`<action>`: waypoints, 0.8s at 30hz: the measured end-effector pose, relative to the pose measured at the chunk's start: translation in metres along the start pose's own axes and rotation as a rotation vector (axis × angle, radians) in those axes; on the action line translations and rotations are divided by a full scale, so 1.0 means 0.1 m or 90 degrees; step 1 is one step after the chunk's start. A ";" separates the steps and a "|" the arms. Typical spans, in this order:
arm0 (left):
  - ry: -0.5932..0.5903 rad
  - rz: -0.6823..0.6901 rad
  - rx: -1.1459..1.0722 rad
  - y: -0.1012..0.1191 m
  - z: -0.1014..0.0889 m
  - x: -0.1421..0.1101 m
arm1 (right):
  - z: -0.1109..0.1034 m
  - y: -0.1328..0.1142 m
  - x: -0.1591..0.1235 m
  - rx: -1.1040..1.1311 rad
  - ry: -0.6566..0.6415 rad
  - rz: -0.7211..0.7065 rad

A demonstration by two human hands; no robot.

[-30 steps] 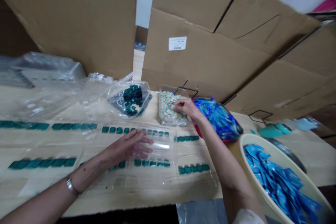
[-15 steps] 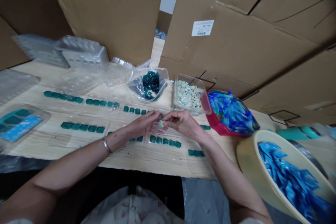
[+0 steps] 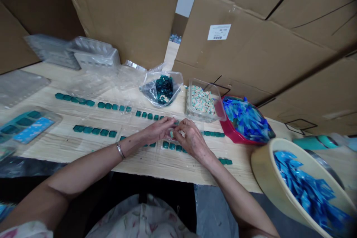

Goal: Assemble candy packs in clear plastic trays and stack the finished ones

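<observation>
My left hand (image 3: 159, 129) and my right hand (image 3: 191, 137) meet over the middle of the table. Between their fingertips is a small pale, teal-striped piece (image 3: 171, 134), pinched by the right thumb and finger. The left fingers are closed together beside it; whether they grip a bit of clear plastic is too small to tell. Under and around the hands lie clear plastic trays holding rows of dark teal square pieces (image 3: 95, 131). Beyond the hands are an open plastic bag (image 3: 149, 93) of teal pieces and a clear tub (image 3: 220, 108) of striped pieces.
A red basin (image 3: 229, 130) of blue packets stands right of the tub. Nearer, a cream bucket (image 3: 260, 163) holds blue foil packets. Stacked clear trays (image 3: 96, 59) stand back left, and a filled pack (image 3: 33, 130) lies at left. Cardboard boxes (image 3: 245, 52) wall the back.
The view has shifted slightly, so the table contents sit further right. My right hand has turned inward and closed nearer the left fingertips, covering more of the striped piece.
</observation>
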State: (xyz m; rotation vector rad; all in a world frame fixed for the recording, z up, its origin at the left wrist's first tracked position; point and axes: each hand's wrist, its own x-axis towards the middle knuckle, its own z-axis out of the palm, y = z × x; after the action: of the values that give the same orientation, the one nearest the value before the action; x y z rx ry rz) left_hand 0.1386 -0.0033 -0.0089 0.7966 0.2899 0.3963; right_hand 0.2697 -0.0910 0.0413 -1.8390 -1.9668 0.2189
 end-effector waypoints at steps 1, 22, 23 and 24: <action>0.005 0.002 -0.004 0.00 0.00 0.00 | 0.01 0.00 -0.01 0.010 0.013 0.005; 0.086 -0.128 0.027 0.13 0.10 -0.04 | -0.48 1.54 0.97 -0.160 -0.058 0.256; 0.090 -0.131 0.029 0.13 0.11 -0.04 | -0.44 1.57 1.01 -0.163 -0.059 0.260; 0.092 -0.134 0.028 0.13 0.11 -0.04 | -0.39 1.58 1.03 -0.163 -0.057 0.262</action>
State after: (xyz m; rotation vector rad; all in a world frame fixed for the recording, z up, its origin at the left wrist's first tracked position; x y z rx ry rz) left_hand 0.1365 -0.0035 0.0087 0.7738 0.5146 0.2508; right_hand 0.4271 0.0192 0.0343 -2.4330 -1.7149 0.1816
